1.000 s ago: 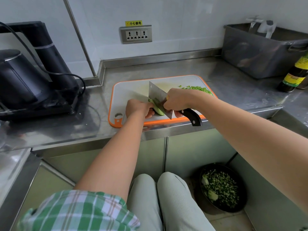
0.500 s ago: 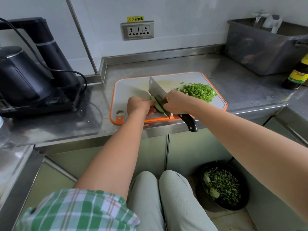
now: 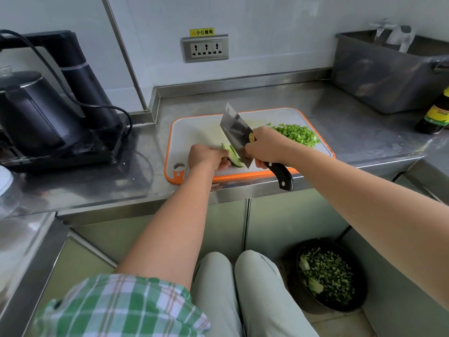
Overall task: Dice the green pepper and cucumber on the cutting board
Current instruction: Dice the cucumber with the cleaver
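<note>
Stainless steel counter (image 3: 340, 117) under a white wall carries the orange-rimmed cutting board (image 3: 194, 127). At its near edge our left hand (image 3: 206, 156) pins a green strip (image 3: 233, 157), cucumber as we judge it, under curled fingers. Our right hand (image 3: 266, 148) is wrapped round the handle of the cleaver (image 3: 237, 132), blade tilted against the strip. A heap of diced pepper (image 3: 296, 133) lies far right on the board. We should keep knuckles ahead of fingertips, cut straight down and feed evenly for equal cubes. Above the socket (image 3: 206, 48) a yellow label (image 3: 201, 32) reads 小心触电. We cannot read the bottle (image 3: 435, 115) or the cleaver's sticker (image 3: 251, 136).
</note>
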